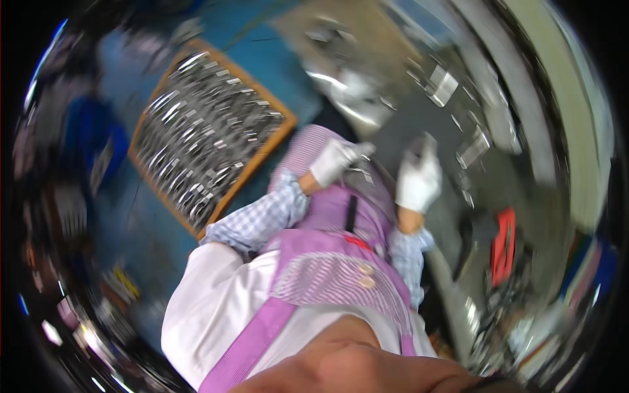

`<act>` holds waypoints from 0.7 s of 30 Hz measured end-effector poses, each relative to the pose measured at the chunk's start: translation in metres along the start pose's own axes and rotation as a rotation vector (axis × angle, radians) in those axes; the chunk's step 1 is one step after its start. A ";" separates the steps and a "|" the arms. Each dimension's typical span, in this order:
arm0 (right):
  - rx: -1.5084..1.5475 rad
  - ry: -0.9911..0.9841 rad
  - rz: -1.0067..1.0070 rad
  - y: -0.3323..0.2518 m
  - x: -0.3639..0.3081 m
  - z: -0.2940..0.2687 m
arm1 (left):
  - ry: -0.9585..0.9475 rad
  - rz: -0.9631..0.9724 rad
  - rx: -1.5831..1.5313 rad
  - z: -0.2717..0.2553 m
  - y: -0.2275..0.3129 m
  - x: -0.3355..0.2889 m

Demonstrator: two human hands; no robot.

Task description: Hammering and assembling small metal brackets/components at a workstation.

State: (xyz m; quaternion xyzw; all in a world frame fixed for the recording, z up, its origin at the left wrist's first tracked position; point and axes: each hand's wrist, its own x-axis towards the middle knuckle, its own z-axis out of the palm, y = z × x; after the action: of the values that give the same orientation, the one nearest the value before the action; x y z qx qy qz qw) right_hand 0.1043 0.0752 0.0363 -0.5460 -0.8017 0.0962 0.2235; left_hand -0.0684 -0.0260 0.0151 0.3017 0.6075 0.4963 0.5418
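My left hand [334, 162], in a white glove, is over my lap with its fingers drawn together and pointing right. Small shiny metal bits [362, 174] show just below its fingertips; whether it grips them is unclear. My right hand [419, 180], also white-gloved, is at the edge of the dark grey work surface [409, 124]. Its fingers point away from me and curl around a dark spot that blur keeps me from naming. Loose flat metal pieces [473, 149] lie on the surface beyond it, near a pale rectangular piece [442, 85].
On the left, a wooden-rimmed tray [286, 126] holds many rows of small metal parts. A clear plastic bag [354, 95] lies ahead on brown cardboard [373, 33]. A red-handled object [503, 245] is at right. A blue container [98, 137] stands far left.
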 end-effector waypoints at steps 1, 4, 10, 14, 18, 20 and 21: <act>-0.083 -0.144 0.026 -0.001 0.013 -0.003 | 0.029 -0.226 -0.039 -0.023 -0.013 -0.007; -0.062 0.069 -0.164 0.038 0.011 0.009 | 0.136 -0.172 0.024 -0.110 0.015 -0.047; -0.323 0.147 -0.262 0.058 0.001 0.036 | 0.952 -0.425 0.102 -0.353 -0.040 -0.180; -0.373 0.194 -0.242 0.053 0.003 0.041 | 1.271 -0.098 0.306 -0.489 -0.057 -0.209; -0.379 0.195 -0.235 0.049 0.004 0.046 | 1.277 -0.257 0.581 -0.556 -0.067 -0.218; -0.383 0.213 -0.245 0.047 0.001 0.049 | 1.301 -0.329 0.628 -0.567 -0.076 -0.213; -0.396 0.200 -0.225 0.045 0.000 0.048 | 1.320 -0.409 0.680 -0.565 -0.082 -0.203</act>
State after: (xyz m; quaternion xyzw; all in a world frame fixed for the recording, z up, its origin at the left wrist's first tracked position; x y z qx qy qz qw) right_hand 0.1194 0.0966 -0.0242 -0.4932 -0.8346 -0.1428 0.1996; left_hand -0.5481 -0.3926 -0.0334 -0.0253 0.9677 0.2494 0.0255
